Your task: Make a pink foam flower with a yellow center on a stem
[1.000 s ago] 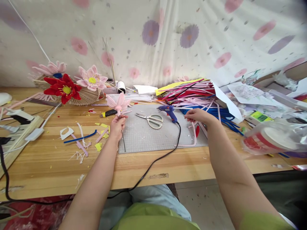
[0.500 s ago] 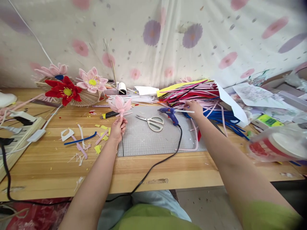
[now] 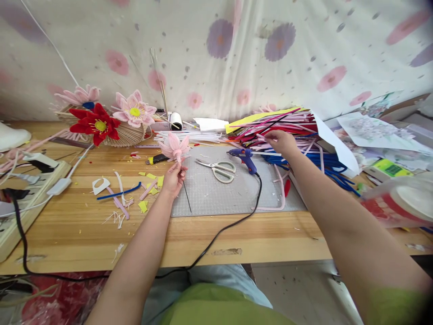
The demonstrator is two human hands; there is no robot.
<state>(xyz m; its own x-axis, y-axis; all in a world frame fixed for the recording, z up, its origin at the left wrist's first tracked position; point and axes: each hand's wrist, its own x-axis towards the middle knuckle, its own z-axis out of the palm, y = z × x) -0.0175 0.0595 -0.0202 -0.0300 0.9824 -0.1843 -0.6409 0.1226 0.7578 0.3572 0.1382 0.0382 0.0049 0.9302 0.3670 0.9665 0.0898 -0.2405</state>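
My left hand [image 3: 174, 180] is closed around the base of a pink pipe-cleaner flower [image 3: 175, 146], whose dark wire stem [image 3: 187, 198] slants down below the fingers. Over the pile of pipe cleaners [image 3: 280, 126] at the back right, my right hand [image 3: 283, 143] pinches the end of a light pink pipe cleaner [image 3: 260, 136]; its far part is lost among the others. Just below that hand lies a blue glue gun [image 3: 246, 158] with a white glue stick in its rear. Scissors [image 3: 219, 170] rest on the grey cutting mat [image 3: 216, 198] between both hands.
Finished red [image 3: 98, 125] and pink flowers [image 3: 134, 110] stand at the back left. Scraps and a blue pipe cleaner [image 3: 118, 191] litter the left side. A black cord [image 3: 216, 237] crosses the front edge. A power strip [image 3: 37, 207] sits left, a plastic-wrapped tub [image 3: 399, 203] right.
My right hand has lifted slightly and now has a pink pipe cleaner end showing at its fingertips. The flower's stem has tilted in my left hand. The view has shifted a little.
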